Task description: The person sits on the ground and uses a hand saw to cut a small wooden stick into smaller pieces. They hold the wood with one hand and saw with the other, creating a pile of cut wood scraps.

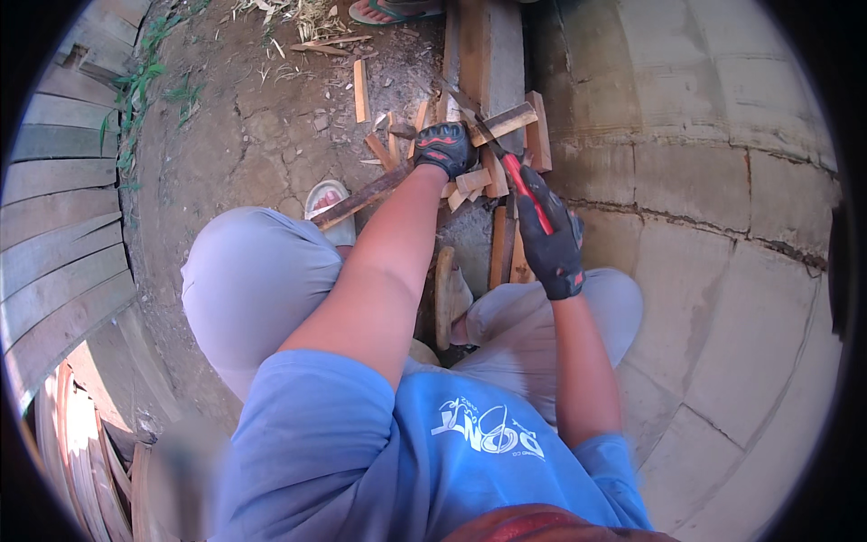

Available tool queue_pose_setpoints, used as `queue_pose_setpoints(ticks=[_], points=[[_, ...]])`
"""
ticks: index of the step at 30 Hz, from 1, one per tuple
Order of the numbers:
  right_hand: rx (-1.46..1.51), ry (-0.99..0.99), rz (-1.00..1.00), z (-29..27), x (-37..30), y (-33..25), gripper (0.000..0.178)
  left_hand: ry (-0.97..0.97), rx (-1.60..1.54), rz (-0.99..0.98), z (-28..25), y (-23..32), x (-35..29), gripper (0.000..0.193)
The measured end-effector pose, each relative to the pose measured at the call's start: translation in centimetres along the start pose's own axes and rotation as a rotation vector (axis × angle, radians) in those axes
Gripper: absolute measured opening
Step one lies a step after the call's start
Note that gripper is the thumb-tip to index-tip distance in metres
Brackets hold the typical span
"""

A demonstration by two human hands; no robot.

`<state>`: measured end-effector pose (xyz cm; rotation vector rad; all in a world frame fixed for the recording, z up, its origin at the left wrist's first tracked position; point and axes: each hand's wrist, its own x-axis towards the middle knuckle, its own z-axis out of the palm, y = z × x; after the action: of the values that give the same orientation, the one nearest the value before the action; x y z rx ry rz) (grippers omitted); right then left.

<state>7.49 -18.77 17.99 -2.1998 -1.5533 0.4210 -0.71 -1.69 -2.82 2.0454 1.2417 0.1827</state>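
Observation:
My left hand (445,147), in a black glove with red marks, is closed on a short piece of wood (506,124) that sticks out to its right. My right hand (551,237), gloved alike, wraps round the red handle of a long dark blade (473,110). The blade slants up and left across that wood; whether its edge is toothed I cannot make out. Under both hands lie several cut wood blocks (473,181), beside a long wooden beam (489,54). A darker stick (361,200) runs from near my left wrist toward my left foot.
Packed dirt (244,135) with scraps and pale shavings (302,16) spreads to the left. Concrete slabs (686,298) cover the right side. Wooden boards (68,208) line the far left. Someone's sandalled foot (393,11) shows at the top edge. My bent knees flank the work.

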Motion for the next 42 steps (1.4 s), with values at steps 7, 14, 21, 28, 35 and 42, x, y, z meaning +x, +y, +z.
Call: queue_pose_setpoints(ticks=[7, 14, 21, 28, 35, 42], points=[[0.006, -0.064, 0.252, -7.2, -9.0, -3.0, 0.038, -0.027, 0.069, 0.025, -0.2, 0.5, -0.2, 0.038], [0.003, -0.157, 0.314, -9.2, -9.4, -4.7, 0.039, 0.033, 0.064, 0.014, 1.0, -0.5, 0.2, 0.043], [-0.027, 0.052, -0.049, 6.0, 6.4, 1.3, 0.038, -0.028, -0.02, 0.009, 0.8, 0.4, -0.1, 0.043], [0.081, -0.003, 0.134, 2.3, 2.7, 1.2, 0.04, -0.018, 0.009, 0.009, 0.8, 0.0, -0.3, 0.04], [-0.119, -0.062, 0.051, -7.2, -9.0, -0.9, 0.043, -0.054, -0.017, -0.002, -0.6, 0.5, 0.1, 0.044], [-0.026, -0.08, 0.008, -1.1, 1.1, -1.4, 0.038, -0.101, -0.025, -0.014, -1.0, 0.7, -0.2, 0.043]])
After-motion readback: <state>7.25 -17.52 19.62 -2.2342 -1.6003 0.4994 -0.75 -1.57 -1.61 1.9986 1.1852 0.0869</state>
